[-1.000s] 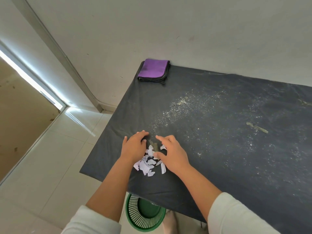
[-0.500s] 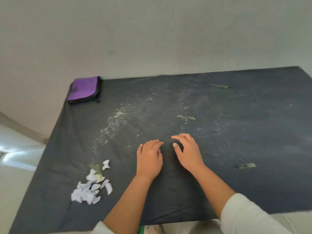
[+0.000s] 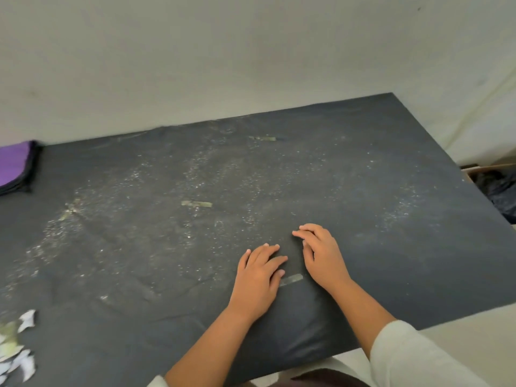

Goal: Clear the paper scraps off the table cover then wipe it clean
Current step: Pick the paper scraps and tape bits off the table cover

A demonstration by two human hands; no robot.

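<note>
Midway through the clearing, both hands, the left hand [image 3: 258,277] and right hand [image 3: 321,254], lie empty with fingers loosely spread on the dark table cover [image 3: 391,191], flanking a greenish strip [image 3: 291,279], possibly tape. White paper scraps [image 3: 19,350] sit heaped at the near-left edge; the folded purple cloth [image 3: 14,167] waits untouched at the far left, with specks everywhere.

Two hands, the left hand [image 3: 258,277] and right hand [image 3: 321,254], rest on one dark table cover [image 3: 391,191]. One purple cloth [image 3: 15,167] lies there. One heap of paper scraps [image 3: 16,347] sits at the edge, and three tape strips [image 3: 196,203] show.

The dark table cover [image 3: 363,191] lies flat over the worktop, creased and dusted with pale specks; white paper scraps [image 3: 19,350] sit heaped at its near left edge; a folded purple cloth [image 3: 14,169] rests at its far left corner.
</note>
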